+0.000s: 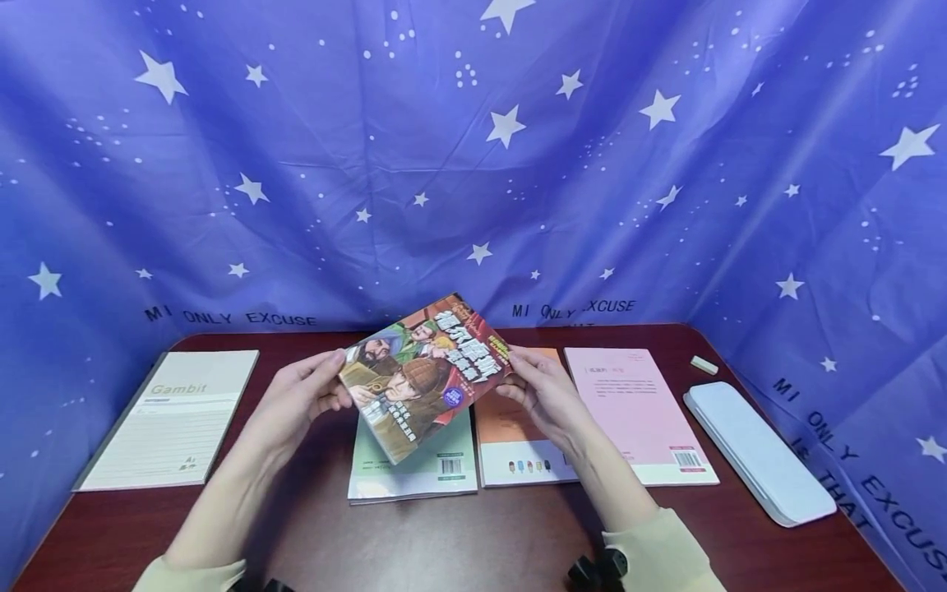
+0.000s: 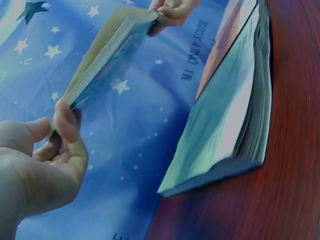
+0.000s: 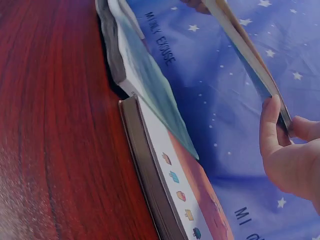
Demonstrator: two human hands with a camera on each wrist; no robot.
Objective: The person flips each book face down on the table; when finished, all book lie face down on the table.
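A paperback book (image 1: 425, 374) with illustrated figures on its cover is held tilted above the table between both hands. My left hand (image 1: 307, 390) pinches its left corner, thumb on top and fingers beneath. The opposite right edge is gripped by my right hand (image 1: 543, 386). Both wrist views show the book edge-on, with the left hand (image 2: 55, 155) and the right hand (image 3: 290, 145) each pinching an end. Below it on the table lie a green book (image 1: 414, 481), partly covered in the head view, and an orange-and-white book (image 1: 521, 444).
On the left of the dark red table (image 1: 414, 547) lies a cream Gambit notebook (image 1: 173, 419). A pink book (image 1: 632, 411) lies to the right, beside a pale blue case (image 1: 758, 452) and a small white eraser (image 1: 704, 365). A blue starry curtain (image 1: 414, 164) hangs behind.
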